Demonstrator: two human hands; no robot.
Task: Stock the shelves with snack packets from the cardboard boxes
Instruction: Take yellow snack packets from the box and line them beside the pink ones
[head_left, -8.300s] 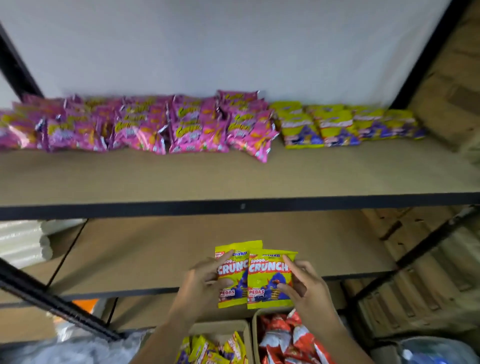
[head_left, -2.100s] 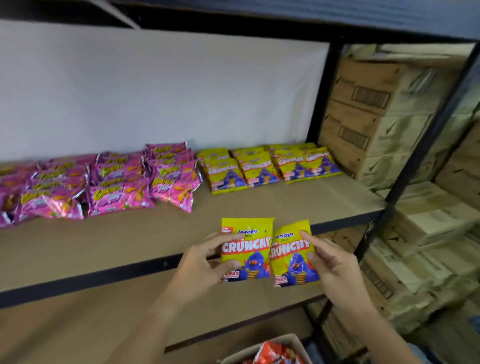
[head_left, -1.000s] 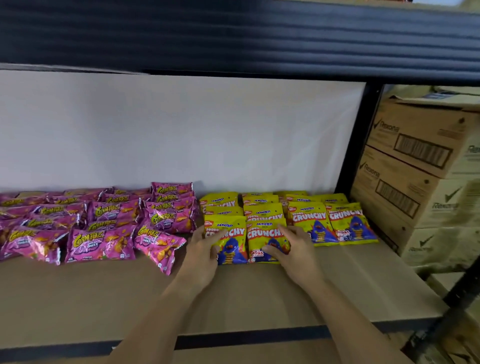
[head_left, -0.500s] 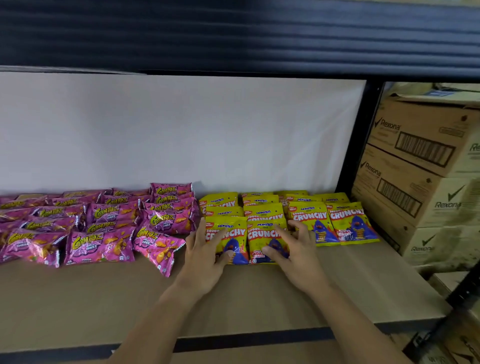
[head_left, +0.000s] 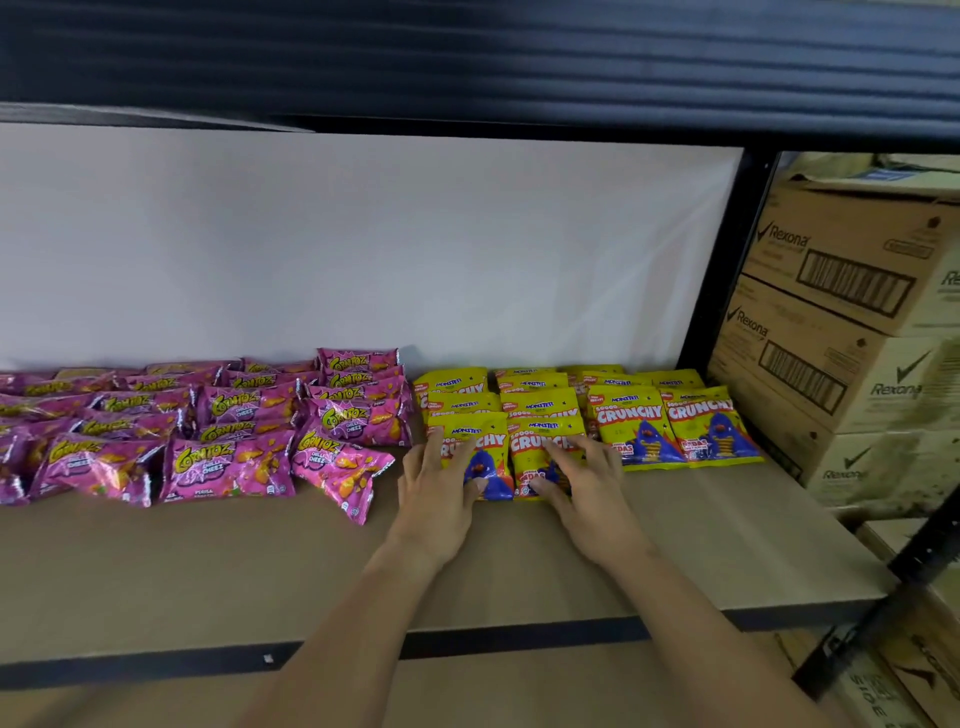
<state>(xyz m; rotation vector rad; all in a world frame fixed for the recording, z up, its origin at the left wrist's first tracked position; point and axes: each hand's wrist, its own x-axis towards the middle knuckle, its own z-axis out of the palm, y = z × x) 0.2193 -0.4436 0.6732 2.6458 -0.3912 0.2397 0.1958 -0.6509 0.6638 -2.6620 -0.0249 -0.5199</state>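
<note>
Shelf (head_left: 675, 545): packets (head_left: 535, 457) under fingers (head_left: 563, 460).

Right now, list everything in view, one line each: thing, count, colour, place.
Cornitoz packets: many, pink, overlapping rows on the left of the shelf.
Crunchy packets: over ten, yellow, four rows right of the pink ones.
Shelf: one, tan board with a black front edge.
Back panel: one, white, behind the packets.
Rexona boxes: at least three, brown cardboard, stacked at right.
Left hand: flat on a front Crunchy packet.
Right hand: flat on the neighbouring front packet.
</note>
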